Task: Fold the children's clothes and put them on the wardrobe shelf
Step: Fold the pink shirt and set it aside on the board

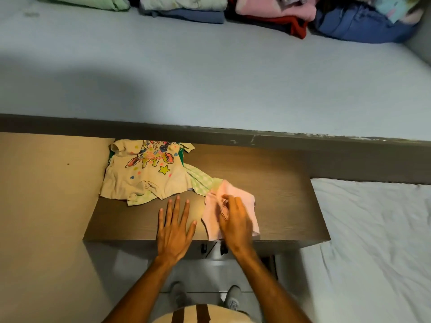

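left hand [174, 231] flat, grip wide | right hand [235, 220] grip pinching pink garment [242, 194] near shelf [279, 194] front edge

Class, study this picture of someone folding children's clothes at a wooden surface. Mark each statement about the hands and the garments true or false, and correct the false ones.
1. The right hand rests on the pink garment. True.
2. The left hand grips the cream printed shirt. False: it lies flat, fingers spread, on the bare wooden surface, apart from the shirt.
3. The cream printed shirt lies on top of green clothing. True.
4. The pink garment lies to the left of the cream shirt. False: it lies to its right.
5. Stacks of clothes sit at the far edge of the light blue surface. True.
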